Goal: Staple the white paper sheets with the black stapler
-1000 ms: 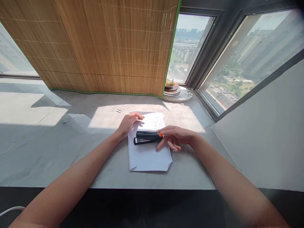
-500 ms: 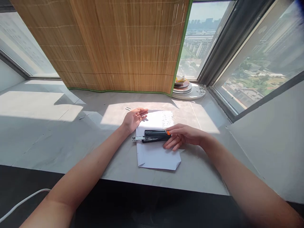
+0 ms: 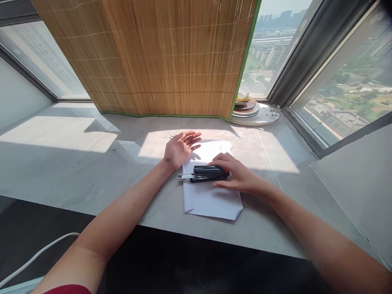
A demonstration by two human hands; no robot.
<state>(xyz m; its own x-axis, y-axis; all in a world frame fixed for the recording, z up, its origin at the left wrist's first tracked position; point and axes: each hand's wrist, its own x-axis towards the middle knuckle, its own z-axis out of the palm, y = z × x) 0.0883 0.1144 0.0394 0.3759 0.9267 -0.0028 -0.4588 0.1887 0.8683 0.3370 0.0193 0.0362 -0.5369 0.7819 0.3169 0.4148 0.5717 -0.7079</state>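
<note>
A black stapler (image 3: 208,173) lies across a stack of white paper (image 3: 211,200), its metal staple tray (image 3: 184,177) sticking out to the left. My right hand (image 3: 234,173) is around the stapler's right end, fingers over the far side and thumb along the near side; a bit of its red end shows beside the fingers. At the paper's far left edge, my left hand (image 3: 181,150) rests palm up with fingers spread, holding nothing. Behind it a small strip, perhaps staples (image 3: 171,137), is mostly hidden. The paper's near corners are folded.
A bamboo blind (image 3: 171,61) with green edging hangs at the back of the pale stone sill (image 3: 76,175). Stacked plates (image 3: 248,110) stand in the far right corner by the window. Below the sill's front edge, a white cable (image 3: 39,253) runs at the lower left.
My right hand has shifted from resting beside the stapler's end to wrapping round it. My left hand's fingers have spread and turned palm up. The whole view has shifted slightly.
</note>
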